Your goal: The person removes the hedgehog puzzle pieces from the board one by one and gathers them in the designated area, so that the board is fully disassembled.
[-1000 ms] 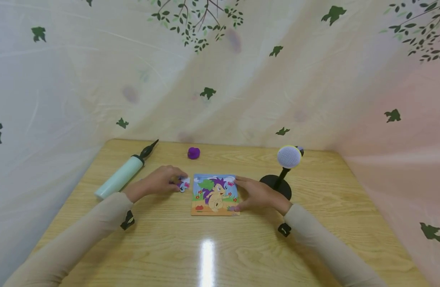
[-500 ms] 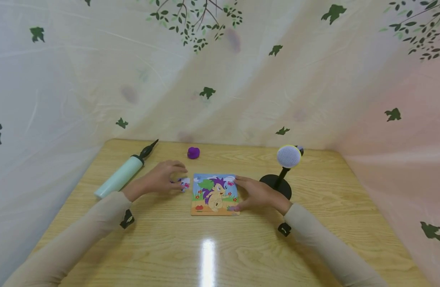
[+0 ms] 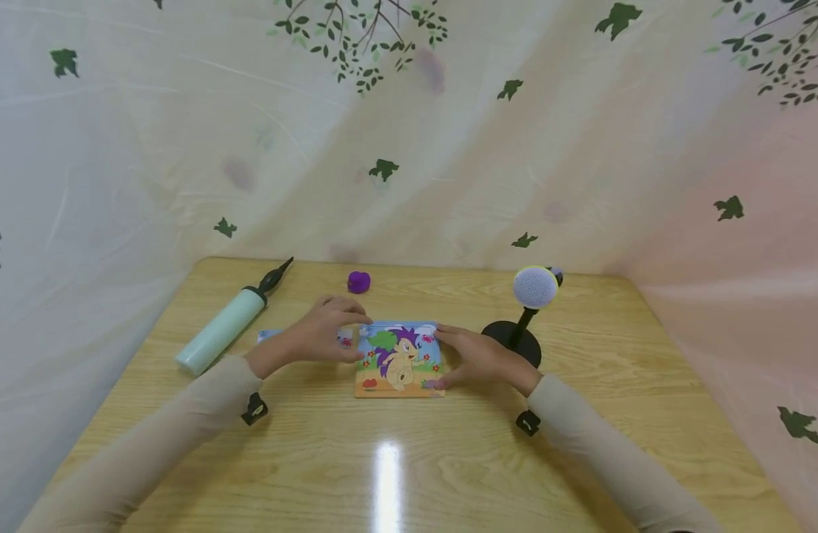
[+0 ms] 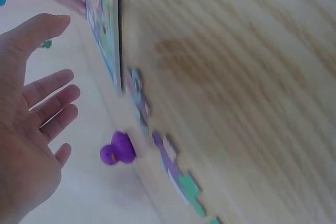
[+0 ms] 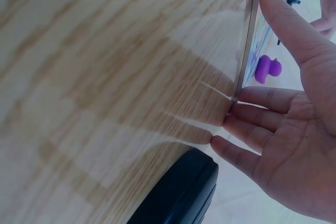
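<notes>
A square picture puzzle [image 3: 397, 363] with a purple-spined hedgehog lies flat on the wooden table. My right hand [image 3: 483, 360] rests at its right side, thumb at the near part and fingertips at the far corner. In the right wrist view those fingers are nearly straight along the edge. My left hand [image 3: 320, 332] is spread at the puzzle's left side, with index finger and thumb overlapping that edge in the head view. The left wrist view shows nothing between its fingers. Loose puzzle pieces [image 4: 178, 171] lie on the table behind and beside it, partly hidden in the head view.
A purple rubber duck [image 3: 358, 282] sits near the table's back edge. At the left lies a pale green hand pump [image 3: 223, 331] with a black nozzle. Close to my right hand stands a microphone [image 3: 535, 287] on a round black base [image 3: 495, 331]. A patterned cloth surrounds the table.
My left hand has let go of a puzzle piece and shifted right to the puzzle's left edge, uncovering a blue piece near its wrist. The right hand stays in place.
</notes>
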A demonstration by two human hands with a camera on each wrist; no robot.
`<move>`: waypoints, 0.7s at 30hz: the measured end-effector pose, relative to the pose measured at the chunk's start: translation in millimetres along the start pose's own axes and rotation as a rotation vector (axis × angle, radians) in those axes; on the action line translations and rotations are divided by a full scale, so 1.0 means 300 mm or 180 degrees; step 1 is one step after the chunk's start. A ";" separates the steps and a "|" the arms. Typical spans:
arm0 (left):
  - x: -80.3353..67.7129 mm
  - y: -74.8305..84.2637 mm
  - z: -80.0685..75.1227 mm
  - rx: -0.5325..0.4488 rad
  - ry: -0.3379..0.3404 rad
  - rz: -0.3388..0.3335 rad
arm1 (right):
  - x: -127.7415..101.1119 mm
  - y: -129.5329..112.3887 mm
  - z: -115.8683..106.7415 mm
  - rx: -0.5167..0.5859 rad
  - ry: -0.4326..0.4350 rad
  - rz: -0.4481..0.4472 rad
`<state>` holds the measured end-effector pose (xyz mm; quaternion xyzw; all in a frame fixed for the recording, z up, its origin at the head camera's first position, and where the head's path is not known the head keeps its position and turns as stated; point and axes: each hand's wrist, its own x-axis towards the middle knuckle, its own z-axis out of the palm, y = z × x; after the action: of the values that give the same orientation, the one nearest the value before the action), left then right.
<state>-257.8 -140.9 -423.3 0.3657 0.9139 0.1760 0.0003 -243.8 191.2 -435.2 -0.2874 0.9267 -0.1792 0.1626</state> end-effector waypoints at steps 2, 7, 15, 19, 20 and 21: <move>0.009 0.013 0.012 -0.0012 -0.0075 0.0013 | 0.000 -0.002 0.000 0.0004 -0.0001 0.0023; 0.020 0.039 0.037 -0.0067 -0.0198 0.0107 | 0.001 0.000 0.001 0.0028 -0.0011 0.0057; 0.032 0.047 0.075 -0.0043 -0.0419 0.0084 | 0.005 0.002 -0.004 0.0019 -0.0044 0.0065; 0.039 0.048 0.093 -0.0073 -0.0447 0.0068 | 0.005 0.002 -0.005 0.0018 -0.0049 0.0081; 0.041 0.049 0.097 -0.0087 -0.0451 0.0055 | 0.004 0.002 -0.005 0.0024 -0.0052 0.0086; 0.043 0.049 0.101 -0.0089 -0.0447 0.0052 | 0.004 0.002 -0.004 0.0026 -0.0055 0.0088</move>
<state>-253.4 -112.6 -445.4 0.3846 0.9061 0.1628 0.0680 -245.5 191.3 -434.6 -0.2755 0.9284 -0.1783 0.1743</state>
